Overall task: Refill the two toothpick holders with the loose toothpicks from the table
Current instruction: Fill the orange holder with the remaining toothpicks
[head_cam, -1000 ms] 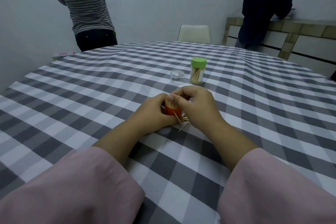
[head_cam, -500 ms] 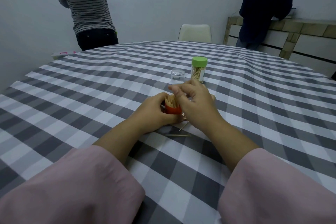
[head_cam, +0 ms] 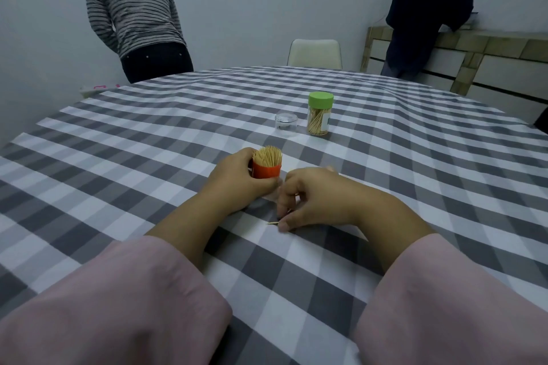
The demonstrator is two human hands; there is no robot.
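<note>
So the person's left hand (head_cam: 237, 184) is wrapped around the orange holder (head_cam: 266, 170), keeping it upright on the checked worktop (head_cam: 148, 142), and that thing is packed: the toothpick tips (head_cam: 267, 155) stick out the top in a tight bundle with no lid on it. Right hand (head_cam: 314, 198) is down on the cloth just beside it, fingers (head_cam: 283, 210) curled and pressing or pinching at a single loose toothpick (head_cam: 272, 222) that pokes out from under the fingertip; can't tell for sure if it's actually lifted or just pinned flat. Further back, well apart from the hands, the green-lidded holder (head_cam: 319, 113) is standing closed with toothpicks visible inside, looks maybe half to two-thirds full from here, and a small clear cap (head_cam: 286, 124) sits just beside it, which I'd guess belongs to the orange one. As for progress, I'd call it nearly done: the green one seems finished and capped, the orange one is basically stuffed, and the only stray I can see on the worktop is that one stick under the right hand (there could be more hidden under the palm, no way to know). What's left, I reckon, is getting that last one in and popping the clear cap on.
</note>
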